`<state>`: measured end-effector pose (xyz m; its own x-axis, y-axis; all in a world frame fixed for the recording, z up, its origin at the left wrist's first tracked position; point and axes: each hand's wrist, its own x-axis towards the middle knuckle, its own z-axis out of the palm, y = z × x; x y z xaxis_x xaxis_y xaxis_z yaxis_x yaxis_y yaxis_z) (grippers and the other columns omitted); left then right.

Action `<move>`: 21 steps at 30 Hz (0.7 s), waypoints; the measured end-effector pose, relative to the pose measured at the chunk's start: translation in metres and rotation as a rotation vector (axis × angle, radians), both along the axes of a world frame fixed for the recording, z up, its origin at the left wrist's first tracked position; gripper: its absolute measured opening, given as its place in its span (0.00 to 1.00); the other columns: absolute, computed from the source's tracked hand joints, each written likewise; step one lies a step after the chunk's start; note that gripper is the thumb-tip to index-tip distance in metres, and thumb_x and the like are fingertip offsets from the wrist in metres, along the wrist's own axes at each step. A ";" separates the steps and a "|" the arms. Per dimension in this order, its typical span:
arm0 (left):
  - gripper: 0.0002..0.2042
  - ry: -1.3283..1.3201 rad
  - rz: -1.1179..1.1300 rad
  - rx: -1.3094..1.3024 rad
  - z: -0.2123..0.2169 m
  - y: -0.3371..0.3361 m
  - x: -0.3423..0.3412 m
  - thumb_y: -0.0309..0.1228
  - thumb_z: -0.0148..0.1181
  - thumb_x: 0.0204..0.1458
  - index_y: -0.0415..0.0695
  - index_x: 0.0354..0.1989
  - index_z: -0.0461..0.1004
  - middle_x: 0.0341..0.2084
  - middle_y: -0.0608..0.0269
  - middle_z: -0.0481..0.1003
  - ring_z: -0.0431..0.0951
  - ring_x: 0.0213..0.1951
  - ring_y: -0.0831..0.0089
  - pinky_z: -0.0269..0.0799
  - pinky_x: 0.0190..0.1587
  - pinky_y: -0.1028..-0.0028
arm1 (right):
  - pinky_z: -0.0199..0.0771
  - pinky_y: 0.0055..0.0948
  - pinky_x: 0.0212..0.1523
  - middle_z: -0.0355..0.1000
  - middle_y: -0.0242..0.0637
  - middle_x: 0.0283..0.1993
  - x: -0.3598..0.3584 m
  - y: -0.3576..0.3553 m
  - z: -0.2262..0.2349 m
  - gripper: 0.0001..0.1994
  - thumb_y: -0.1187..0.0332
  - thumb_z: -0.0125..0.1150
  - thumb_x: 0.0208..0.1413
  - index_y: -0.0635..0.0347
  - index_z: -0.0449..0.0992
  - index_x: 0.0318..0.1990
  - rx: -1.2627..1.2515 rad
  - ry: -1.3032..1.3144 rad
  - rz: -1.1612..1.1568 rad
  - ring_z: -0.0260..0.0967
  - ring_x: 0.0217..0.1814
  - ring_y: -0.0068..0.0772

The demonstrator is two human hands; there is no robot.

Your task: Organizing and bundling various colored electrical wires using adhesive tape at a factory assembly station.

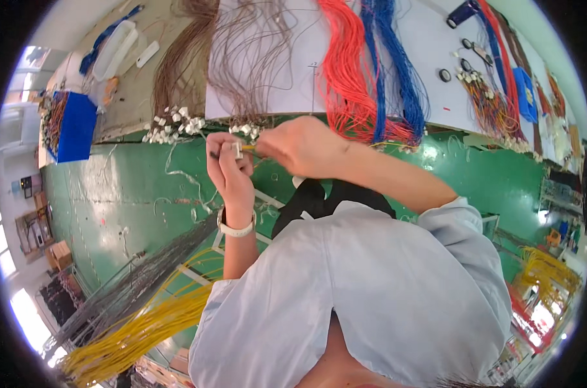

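Glossy green flooring [131,194] spread below a tabletop [303,90] faced with white sheeting, where a thick bundle of coral-red wires [345,71] trailed toward the near edge. Directly right of that bundle ran long dark-blue wires [393,58]; to its left, loose brown wires [180,61] ended in a clump of blocky white plastic connectors [173,126]. Their ends gathered at the edge, probably so that they lay within easy reach.

Left of the coral-red bundle and just off the edge, the left hand [230,171] grasped a small white rectangular connector [238,151] between bent fingers, seemingly to steady it. Nearer the bundle, the right hand [300,149] had its curled fingertips beside a thin yellow wire [249,149] at that connector; blur hid whether they pinched it, so I cannot tell.
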<state>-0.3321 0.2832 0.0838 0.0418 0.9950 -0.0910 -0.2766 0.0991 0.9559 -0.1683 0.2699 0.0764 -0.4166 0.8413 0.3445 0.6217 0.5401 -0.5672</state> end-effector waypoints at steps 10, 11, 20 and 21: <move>0.06 0.138 -0.045 0.167 0.011 -0.041 0.008 0.29 0.43 0.61 0.41 0.36 0.66 0.17 0.75 0.57 0.53 0.18 0.89 0.46 0.18 0.83 | 0.66 0.32 0.17 0.62 0.31 0.18 -0.006 -0.034 -0.011 0.05 0.70 0.61 0.47 0.57 0.70 0.30 0.242 0.150 0.007 0.67 0.21 0.32; 0.07 -0.044 0.103 0.162 0.010 -0.049 0.022 0.31 0.44 0.62 0.40 0.38 0.67 0.17 0.75 0.58 0.53 0.18 0.89 0.45 0.19 0.84 | 0.66 0.32 0.17 0.63 0.31 0.19 -0.003 -0.034 -0.005 0.05 0.71 0.61 0.48 0.57 0.70 0.30 0.256 0.191 -0.034 0.67 0.21 0.32; 0.07 0.391 0.724 0.322 -0.017 -0.171 0.112 0.31 0.56 0.55 0.42 0.31 0.67 0.21 0.72 0.64 0.60 0.18 0.85 0.53 0.19 0.83 | 0.74 0.29 0.31 0.73 0.36 0.33 0.079 -0.037 -0.036 0.14 0.57 0.49 0.63 0.59 0.71 0.41 -1.280 0.966 0.187 0.73 0.31 0.27; 0.07 0.372 0.723 0.272 -0.015 -0.190 0.125 0.31 0.56 0.54 0.42 0.32 0.67 0.22 0.72 0.65 0.61 0.19 0.84 0.54 0.20 0.83 | 0.73 0.30 0.31 0.72 0.35 0.30 0.081 -0.019 -0.044 0.15 0.56 0.48 0.63 0.59 0.71 0.40 -1.635 1.189 0.192 0.72 0.29 0.28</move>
<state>-0.2071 0.0935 0.0690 -0.5965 0.7547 0.2732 0.1533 -0.2270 0.9618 -0.0878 0.2506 0.0328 -0.7060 0.5676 -0.4236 -0.3428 -0.7972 -0.4969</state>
